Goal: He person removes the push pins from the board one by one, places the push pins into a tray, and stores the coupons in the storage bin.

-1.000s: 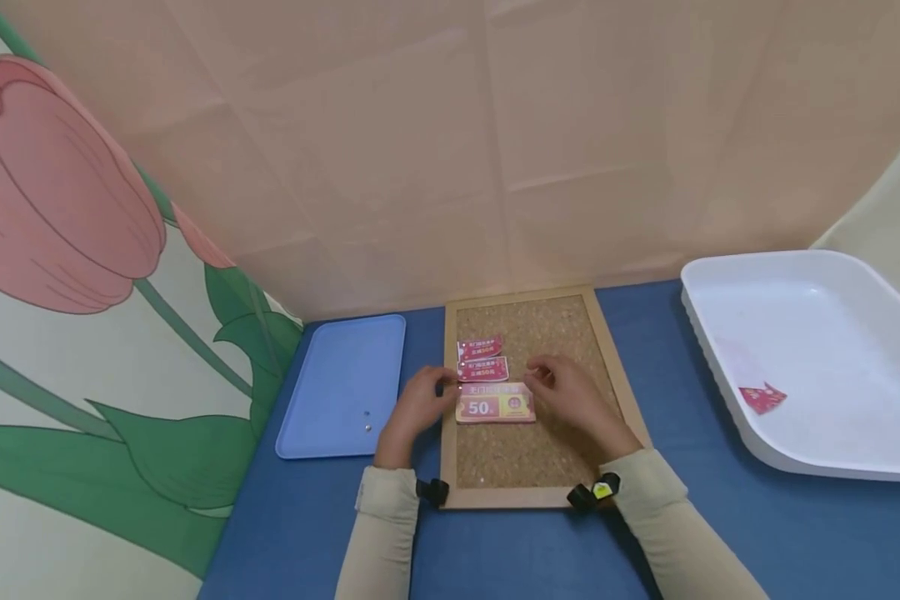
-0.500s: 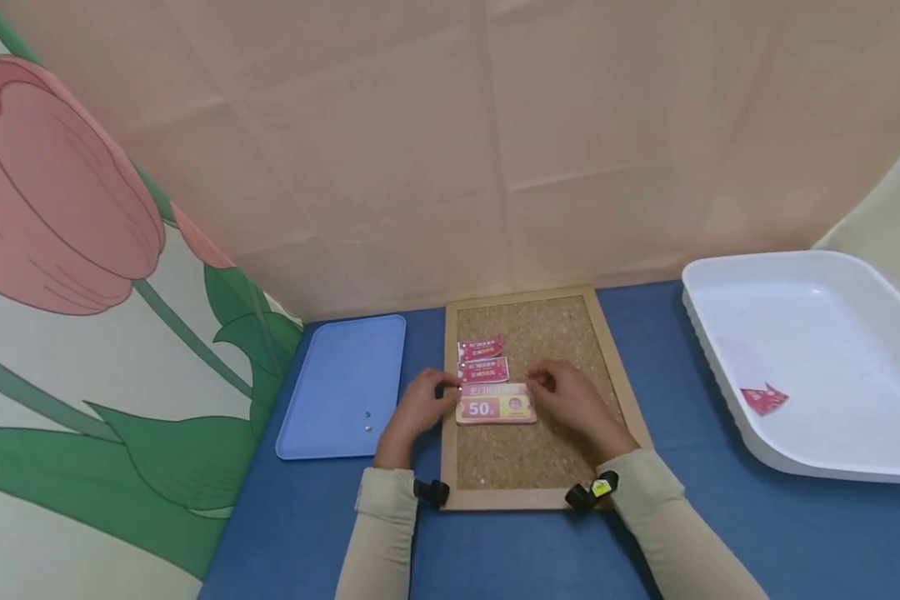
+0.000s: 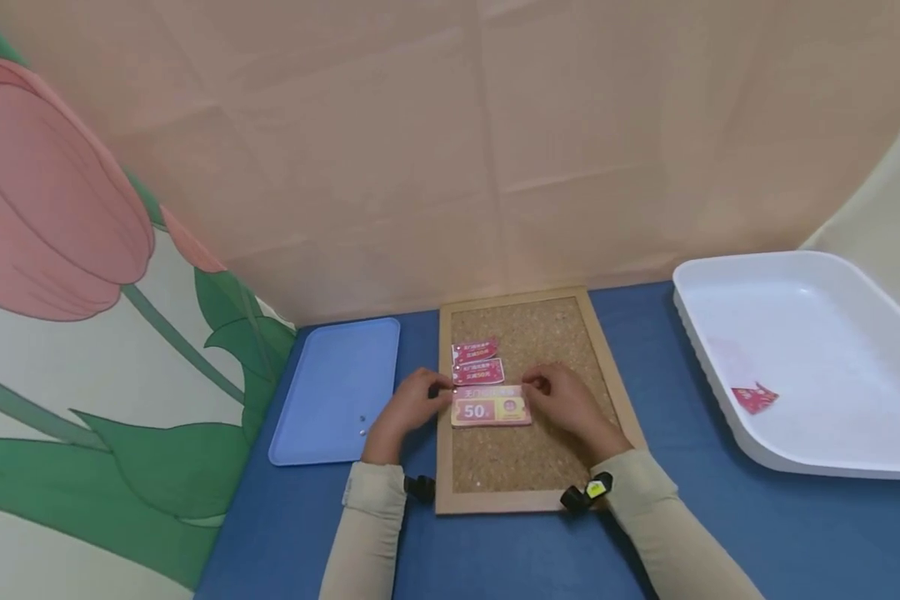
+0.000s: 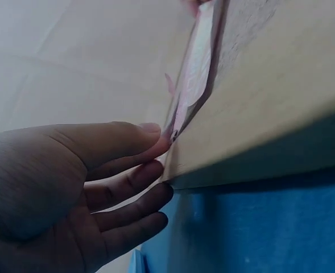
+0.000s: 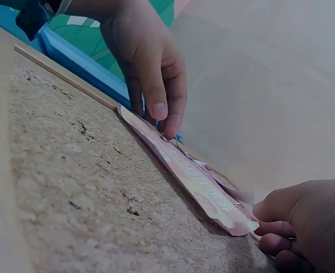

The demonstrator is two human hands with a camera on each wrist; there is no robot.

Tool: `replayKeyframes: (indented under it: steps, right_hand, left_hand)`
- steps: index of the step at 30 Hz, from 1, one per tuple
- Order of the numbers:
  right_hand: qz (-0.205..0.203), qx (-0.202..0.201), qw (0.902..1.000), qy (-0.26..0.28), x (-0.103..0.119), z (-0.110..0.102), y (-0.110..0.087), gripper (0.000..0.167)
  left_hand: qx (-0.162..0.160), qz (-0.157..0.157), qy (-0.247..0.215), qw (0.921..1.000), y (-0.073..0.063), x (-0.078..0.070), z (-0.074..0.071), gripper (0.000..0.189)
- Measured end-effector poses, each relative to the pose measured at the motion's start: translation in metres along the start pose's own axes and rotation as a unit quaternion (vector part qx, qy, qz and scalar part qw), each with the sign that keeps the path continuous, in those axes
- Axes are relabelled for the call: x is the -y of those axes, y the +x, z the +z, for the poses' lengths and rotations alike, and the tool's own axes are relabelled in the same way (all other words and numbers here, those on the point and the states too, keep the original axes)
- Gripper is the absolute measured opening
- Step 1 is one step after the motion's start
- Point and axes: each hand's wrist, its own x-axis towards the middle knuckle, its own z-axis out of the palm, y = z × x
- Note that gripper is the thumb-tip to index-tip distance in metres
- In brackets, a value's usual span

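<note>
Coupon (image 3: 491,410) lies lengthwise left to right (print upright), right hand (image 3: 568,404) pinching it, left hand (image 3: 411,403) with grip unclear.

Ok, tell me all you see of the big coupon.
The big coupon is a pink, paper-like rectangle with a white 50 and a yellow panel toward the right. It lies on the cork board, not quite flat, on the near side of two smaller red coupons. The right hand pinches its far right corner; the left hand is at its far left.
</note>
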Motion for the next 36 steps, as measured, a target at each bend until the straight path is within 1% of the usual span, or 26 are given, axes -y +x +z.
replayKeyframes:
  steps: [2,6,14,18,23,29,33,36]
  right_hand:
    - [-0.001,0.001,1.0,0.004,0.0002,0.0006,-0.0005,0.022]
    - [0.004,0.002,1.0,0.001,0.0,0.0016,-0.0004,0.021]
    - [0.02,0.004,0.9998,-0.007,0.0003,0.0026,-0.0008,0.02]
    - [0.026,0.007,0.9996,-0.011,0.0014,0.0019,-0.0015,0.02]
    - [0.022,0.005,0.9996,-0.014,0.0014,0.0004,-0.002,0.018]
    - [0.029,0.006,0.9994,-0.018,0.0007,-0.0004,-0.001,0.012]
    - [0.038,0.006,0.9991,-0.019,0.0015,0.0006,-0.0007,0.01]
    - [0.037,0.006,0.9991,-0.021,0.0027,0.0026,0.0002,0.01]
  left_hand:
    - [0.007,0.007,0.01,0.9999,0.0018,0.0013,-0.0012,0.025]
    - [0.013,0.016,0.013,0.9997,0.0043,0.0025,-0.0018,0.024]
    - [0.003,0.012,0.006,0.9999,0.0022,0.0024,0.0019,0.024]
    - [0.004,0.005,0.007,1.0,0.0017,0.0018,0.0026,0.024]
    - [0.006,-0.001,0.005,1.0,0.001,0.0003,0.0028,0.024]
    - [0.009,-0.008,0.008,0.9999,0.0008,-0.0012,0.003,0.025]
    - [0.007,-0.008,0.012,0.9999,0.0009,-0.0007,0.0032,0.024]
    - [0.006,-0.006,0.013,0.9999,0.0006,0.0002,0.0025,0.023]
